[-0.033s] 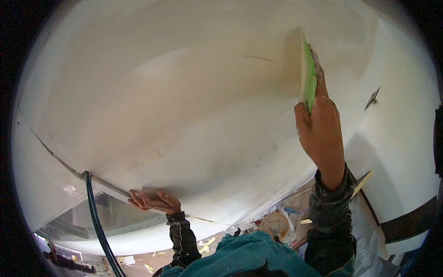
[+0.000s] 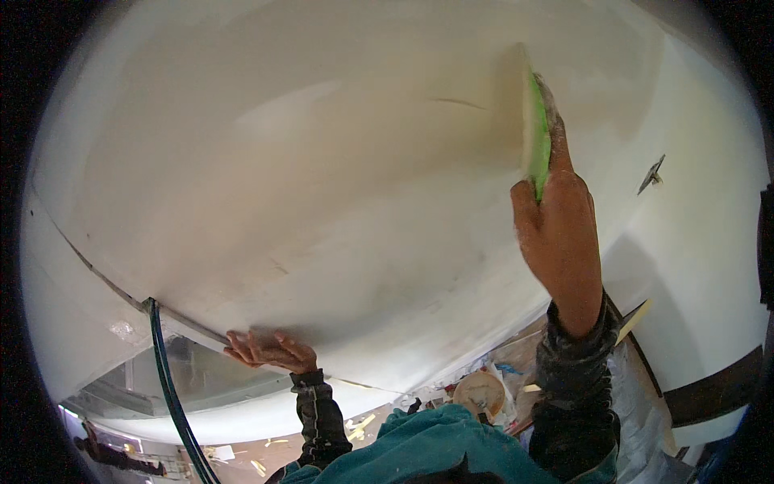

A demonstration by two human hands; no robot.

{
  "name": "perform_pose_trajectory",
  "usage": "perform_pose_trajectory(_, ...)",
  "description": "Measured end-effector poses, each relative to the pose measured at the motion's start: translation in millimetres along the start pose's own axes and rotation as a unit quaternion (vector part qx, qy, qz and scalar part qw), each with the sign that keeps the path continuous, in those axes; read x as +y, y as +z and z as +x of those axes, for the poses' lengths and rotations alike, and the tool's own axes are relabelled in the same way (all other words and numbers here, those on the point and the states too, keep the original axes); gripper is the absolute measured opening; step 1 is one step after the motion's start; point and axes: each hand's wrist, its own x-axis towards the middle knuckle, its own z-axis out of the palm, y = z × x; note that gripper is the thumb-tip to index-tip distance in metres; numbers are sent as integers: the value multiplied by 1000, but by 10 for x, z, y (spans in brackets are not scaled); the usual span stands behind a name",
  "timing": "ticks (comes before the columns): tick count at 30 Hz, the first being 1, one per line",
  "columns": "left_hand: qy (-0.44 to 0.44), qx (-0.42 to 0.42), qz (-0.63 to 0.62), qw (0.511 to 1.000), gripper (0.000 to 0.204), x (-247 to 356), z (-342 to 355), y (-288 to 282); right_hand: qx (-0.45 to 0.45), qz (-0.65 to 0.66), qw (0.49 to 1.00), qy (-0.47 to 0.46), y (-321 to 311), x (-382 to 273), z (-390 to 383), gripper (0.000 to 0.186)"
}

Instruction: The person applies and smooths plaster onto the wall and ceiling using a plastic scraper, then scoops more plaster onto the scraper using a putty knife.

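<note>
A large curved off-white panel [image 2: 322, 202] fills most of the view, with dull patches and a thin dark mark on it. My right hand [image 2: 560, 226] grips a sanding block [image 2: 536, 137], green on its back and pale on the working side, held edge-up against the panel at the upper right. Pale dust coats the fingers behind the block. At the panel's lower edge, left of centre, my left hand [image 2: 272, 352] rests with its fingers stretched out and nothing in it.
Dark hoses [image 2: 171, 387] run down from the panel edge at the left, beside a recessed opening [image 2: 193, 371]. A small metal fitting [image 2: 651, 175] sticks out at the right. Below are a round tub [image 2: 480, 395], plastic sheeting [image 2: 633, 411] and scattered scraps. Another person [image 2: 113, 458] shows at the lower left.
My right hand and the sanding block have shifted very slightly left. My left hand stays in the same place.
</note>
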Motion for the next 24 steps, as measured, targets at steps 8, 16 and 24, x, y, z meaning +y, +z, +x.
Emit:
perform_pose_trajectory(8,34,44,-44,997,43,27,-7,29,-68,-45,997,-19,410,-870,-197,96)
perform_pose_trajectory(16,65,90,-21,994,43,-119,-14,149,-152,39,967,-201,861,-1520,-818,71)
perform_pose_trajectory(24,10,44,-47,998,44,-153,-93,7,-47,-95,982,-157,416,-528,-614,75)
